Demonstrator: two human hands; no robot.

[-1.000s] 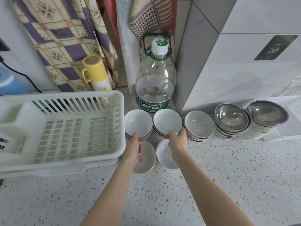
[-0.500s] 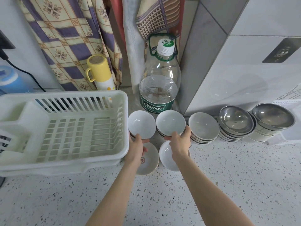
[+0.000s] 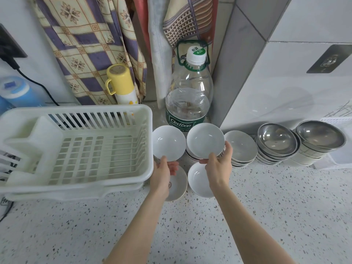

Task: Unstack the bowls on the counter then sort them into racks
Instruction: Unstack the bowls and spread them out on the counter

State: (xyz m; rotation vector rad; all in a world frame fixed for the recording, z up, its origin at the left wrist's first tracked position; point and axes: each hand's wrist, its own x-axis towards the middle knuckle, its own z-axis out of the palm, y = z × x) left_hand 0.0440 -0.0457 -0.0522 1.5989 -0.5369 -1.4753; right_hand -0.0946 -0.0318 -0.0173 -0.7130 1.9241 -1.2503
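Currently, left of centre, the white rack (image 3: 76, 149) sits empty; just right of it the left hand (image 3: 163, 172) pinches the near rim of a white bowl (image 3: 169, 142), and the right hand (image 3: 217, 166) grips a second bowl (image 3: 205, 140) tilted above its stack (image 3: 192, 156). Risk: both are rim pinches, so a glazed bowl could slip onto the dishes below, or drag the next bowl up.

We reach both bare forearms forward, side by side. Our left hand (image 3: 162, 173) pinches a bowl's near rim, thumb on top and fingers beneath. Our right hand (image 3: 219, 166) grips another rim likewise, its fingers (image 3: 228, 149) curled round the right side.
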